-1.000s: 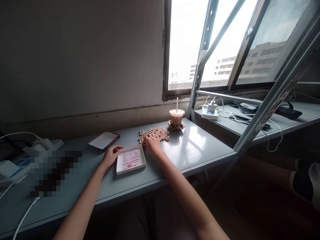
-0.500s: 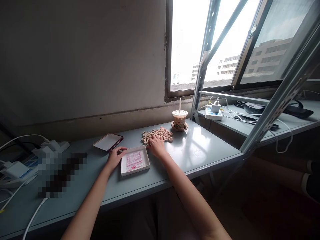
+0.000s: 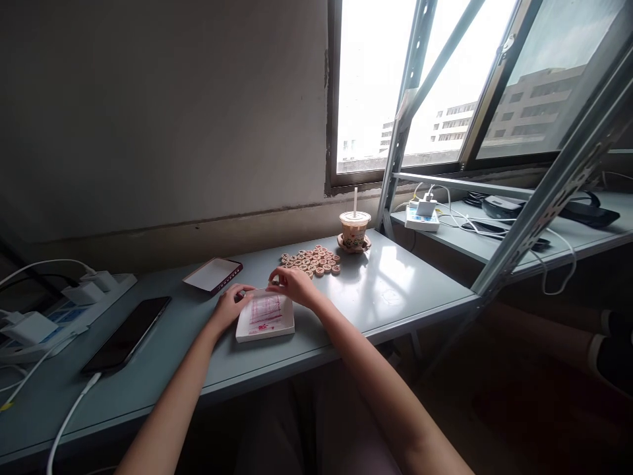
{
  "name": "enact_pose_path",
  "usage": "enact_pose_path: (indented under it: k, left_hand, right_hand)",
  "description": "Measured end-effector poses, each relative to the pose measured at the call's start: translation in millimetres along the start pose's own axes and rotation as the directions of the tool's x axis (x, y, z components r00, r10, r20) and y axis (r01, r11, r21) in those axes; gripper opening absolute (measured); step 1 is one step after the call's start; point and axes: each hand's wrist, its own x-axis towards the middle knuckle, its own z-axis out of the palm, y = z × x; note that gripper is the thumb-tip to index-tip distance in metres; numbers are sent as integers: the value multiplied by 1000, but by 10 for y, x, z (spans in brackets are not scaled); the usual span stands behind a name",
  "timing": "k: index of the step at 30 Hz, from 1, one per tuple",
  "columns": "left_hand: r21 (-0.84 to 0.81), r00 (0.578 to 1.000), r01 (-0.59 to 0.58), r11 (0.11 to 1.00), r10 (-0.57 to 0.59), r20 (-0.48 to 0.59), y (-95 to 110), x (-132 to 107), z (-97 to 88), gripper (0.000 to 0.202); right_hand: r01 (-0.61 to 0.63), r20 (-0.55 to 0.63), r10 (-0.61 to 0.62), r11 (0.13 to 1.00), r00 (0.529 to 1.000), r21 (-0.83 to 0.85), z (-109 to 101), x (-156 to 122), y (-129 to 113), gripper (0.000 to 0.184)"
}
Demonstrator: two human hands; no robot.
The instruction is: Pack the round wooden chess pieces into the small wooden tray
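A shallow white open box [image 3: 291,328] rests on the table, with a sheet bearing pink-red drawn lines inside it. My left hand [image 3: 231,306] grips the box's back left corner. Over the back rim, my right hand [image 3: 293,286] is closed in a pinch on a small round wooden Chinese chess piece [image 3: 274,282], mostly covered by the fingers. Behind that hand lie several more wooden chess pieces [image 3: 321,258] in a loose cluster. The box lid [image 3: 213,274], pale inside with dark red sides, lies behind my left hand.
A lidded drink cup [image 3: 354,231] with a straw stands in a cardboard holder behind the pieces. To the left are a phone [image 3: 127,335] with its cable and a power strip [image 3: 82,316] with chargers. A metal shelf post [image 3: 524,211] rises at right.
My right hand has moved left and nearer, from the cluster of pieces to the box's back rim, pinching a piece. The left hand stays at the box corner.
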Motion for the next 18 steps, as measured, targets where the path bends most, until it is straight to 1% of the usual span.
enact_pose_path:
  k: [3,5,8,11,14,18]
  left_hand:
    - [-28,998,-2,1000,3,68,98,-11,1,36]
    - [-45,994,6,999,-1,107,169,-20,-7,37]
    - [-70,992,33,997,-24,126,253,-32,-27,39]
    - [-89,991,44,995,-32,133,290,-37,-42,39]
    - [-87,990,35,996,-23,137,281,-35,-45,37]
    - [-106,988,42,993,-26,154,249,-43,-33,37]
  right_hand:
    - [60,143,-57,998,988,-20,40,-14,-50,19]
    - [74,191,-65,997,979,-37,39,-24,-73,16]
    - [76,196,-65,996,978,-52,18,-34,-86,12]
    - [86,190,-76,995,979,-44,1,-37,-79,18]
    - [100,199,-103,995,975,25,-11,-38,-67,23]
    - [84,188,-100,993,977,87,-24,-34,-69,18]
